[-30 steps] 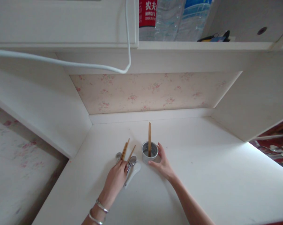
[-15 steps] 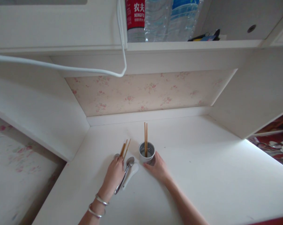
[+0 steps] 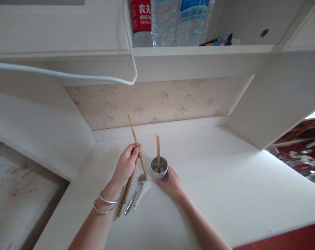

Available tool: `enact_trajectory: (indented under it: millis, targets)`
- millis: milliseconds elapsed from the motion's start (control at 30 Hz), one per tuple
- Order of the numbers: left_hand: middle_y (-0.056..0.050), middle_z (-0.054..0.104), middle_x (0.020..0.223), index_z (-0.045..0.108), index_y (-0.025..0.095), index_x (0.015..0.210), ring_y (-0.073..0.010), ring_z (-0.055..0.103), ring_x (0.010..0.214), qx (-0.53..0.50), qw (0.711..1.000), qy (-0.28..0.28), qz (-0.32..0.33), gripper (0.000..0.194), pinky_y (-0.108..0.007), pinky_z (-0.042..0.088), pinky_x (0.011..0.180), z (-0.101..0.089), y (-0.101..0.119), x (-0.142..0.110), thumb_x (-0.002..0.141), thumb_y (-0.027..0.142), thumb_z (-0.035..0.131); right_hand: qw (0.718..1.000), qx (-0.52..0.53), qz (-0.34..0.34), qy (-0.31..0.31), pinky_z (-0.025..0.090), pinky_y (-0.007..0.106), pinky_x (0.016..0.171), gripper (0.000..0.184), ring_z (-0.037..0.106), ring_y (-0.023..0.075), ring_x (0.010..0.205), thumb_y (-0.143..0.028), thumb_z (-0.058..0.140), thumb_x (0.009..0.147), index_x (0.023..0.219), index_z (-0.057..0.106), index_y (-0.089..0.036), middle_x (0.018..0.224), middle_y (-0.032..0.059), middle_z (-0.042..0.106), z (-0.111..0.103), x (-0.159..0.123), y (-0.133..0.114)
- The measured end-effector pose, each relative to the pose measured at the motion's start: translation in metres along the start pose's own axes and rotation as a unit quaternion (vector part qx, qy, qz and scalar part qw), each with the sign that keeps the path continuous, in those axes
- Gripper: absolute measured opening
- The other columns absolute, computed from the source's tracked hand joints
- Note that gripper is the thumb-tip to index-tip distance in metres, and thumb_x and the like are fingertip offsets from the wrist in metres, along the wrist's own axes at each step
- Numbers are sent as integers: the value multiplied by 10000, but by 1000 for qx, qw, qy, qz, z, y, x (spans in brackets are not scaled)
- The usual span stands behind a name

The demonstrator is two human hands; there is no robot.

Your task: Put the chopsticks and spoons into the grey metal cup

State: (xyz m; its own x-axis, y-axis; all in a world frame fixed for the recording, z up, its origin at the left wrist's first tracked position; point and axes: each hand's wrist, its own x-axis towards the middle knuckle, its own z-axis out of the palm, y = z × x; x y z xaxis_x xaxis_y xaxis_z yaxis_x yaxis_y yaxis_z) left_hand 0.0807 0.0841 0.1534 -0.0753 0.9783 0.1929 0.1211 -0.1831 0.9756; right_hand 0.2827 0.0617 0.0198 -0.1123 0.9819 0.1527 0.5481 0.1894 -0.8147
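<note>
My left hand (image 3: 128, 160) pinches a wooden chopstick (image 3: 132, 130) that slants up toward the wall, its lower end near the bowl of a metal spoon (image 3: 136, 193). Two chopsticks (image 3: 158, 149) stand in a small metal cup (image 3: 159, 175). Around the cup's right and near side curve the fingers of my right hand (image 3: 173, 184). More chopsticks (image 3: 126, 194) lie on the white desk under and beside my left wrist, along with a thin metal handle (image 3: 118, 206), partly hidden. A white soup spoon (image 3: 142, 194) rests right of the metal spoon.
Plastic bottles (image 3: 164, 24) stand on a shelf (image 3: 199, 51) above the desk. A white cable (image 3: 95, 77) hangs at upper left. Side panels (image 3: 267, 100) bound the desk (image 3: 220, 194). Shiny items (image 3: 303, 158) show beyond the right edge.
My left hand has lifted one chopstick from the pile and moved up. The other chopsticks stay on the desk. My right hand keeps its hold on the cup. The view has shifted slightly.
</note>
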Motion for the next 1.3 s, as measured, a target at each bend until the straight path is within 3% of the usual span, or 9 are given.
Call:
enact_trajectory:
  millis: [100, 267, 433, 633, 833, 1067, 1300]
  targets:
    - [-19, 594, 883, 557, 152, 1029, -133, 593, 820, -51, 998, -12, 29, 322, -308, 514, 814, 17, 0, 16, 850, 418, 539, 1000, -2, 1, 2, 447, 425, 895, 670, 564, 304, 1107, -354, 743, 646, 1258, 478, -303, 1202, 47, 611, -1, -1, -1]
    - [-58, 649, 916, 592, 150, 1020, -162, 614, 841, 68, 996, -30, 47, 332, -305, 500, 806, 35, -20, 31, 854, 430, 528, 1000, -2, -7, 4, 432, 419, 924, 698, 551, 300, 1131, -358, 742, 653, 1284, 448, -298, 1227, 52, 594, -2, -2, -1]
    - [-55, 688, 888, 629, 179, 959, -173, 637, 817, 183, 979, -61, 60, 277, -288, 488, 766, 44, -47, 24, 874, 406, 495, 1000, -18, -3, 10, 436, 412, 916, 705, 558, 298, 1119, -343, 752, 641, 1276, 453, -282, 1215, 60, 600, 0, -1, 1]
    - [-69, 699, 934, 673, 193, 935, -180, 642, 855, 263, 959, -76, 72, 325, -288, 483, 805, 49, -62, 14, 895, 428, 452, 1000, -15, -11, 15, 445, 407, 902, 673, 570, 291, 1095, -351, 745, 650, 1260, 472, -276, 1203, 59, 606, 3, 0, 4]
    - [-69, 698, 991, 696, 195, 940, -180, 645, 908, 245, 965, -70, 66, 348, -293, 481, 851, 51, -67, 12, 901, 430, 442, 1000, -11, -10, 20, 439, 405, 919, 676, 568, 286, 1101, -328, 756, 636, 1252, 481, -277, 1210, 57, 602, 4, -1, 5]
    - [-56, 713, 984, 714, 196, 919, -182, 645, 934, 242, 965, -84, 58, 319, -302, 466, 883, 52, -60, 10, 889, 398, 469, 1000, -9, -15, 19, 439, 410, 916, 697, 563, 291, 1109, -323, 753, 638, 1272, 467, -278, 1215, 57, 601, 2, -1, 4]
    - [-101, 653, 1157, 629, 162, 1124, -189, 631, 1005, 132, 988, -78, -13, 403, -310, 484, 898, 48, -63, -1, 867, 449, 514, 1000, -6, -18, 17, 430, 414, 929, 690, 557, 291, 1118, -318, 744, 649, 1275, 457, -286, 1222, 57, 595, 1, -2, 3]
